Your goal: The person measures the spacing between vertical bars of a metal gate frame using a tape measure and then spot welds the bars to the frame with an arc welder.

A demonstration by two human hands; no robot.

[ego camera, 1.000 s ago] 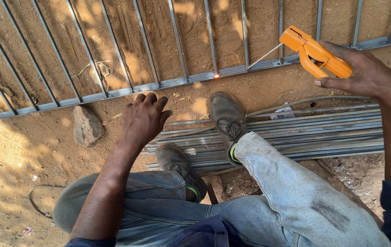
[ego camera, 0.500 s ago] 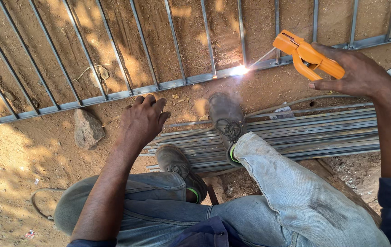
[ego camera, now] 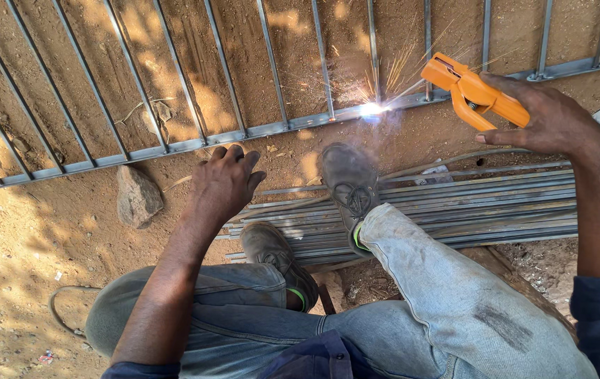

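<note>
On the sandy ground at the far side of the scene, a metal grille (ego camera: 195, 144) lies flat, and a bright arc with sparks shows at the weld point (ego camera: 370, 109) where an upright bar meets the lower rail. The right hand (ego camera: 552, 119) holds the orange electrode holder (ego camera: 472, 91), fingers wrapped around its handle, the thin rod reaching left to the joint. The left hand (ego camera: 224, 184) rests palm down on the ground just near the rail, fingers loosely spread, holding nothing. One shoe (ego camera: 349, 186) stands on a bundle of steel rods (ego camera: 454, 210); a stone (ego camera: 137, 196) lies to the left. Judgement: good work here calls for a steady rod angle, a short arc kept on the joint, and the left hand kept clear of the sparks.
</note>
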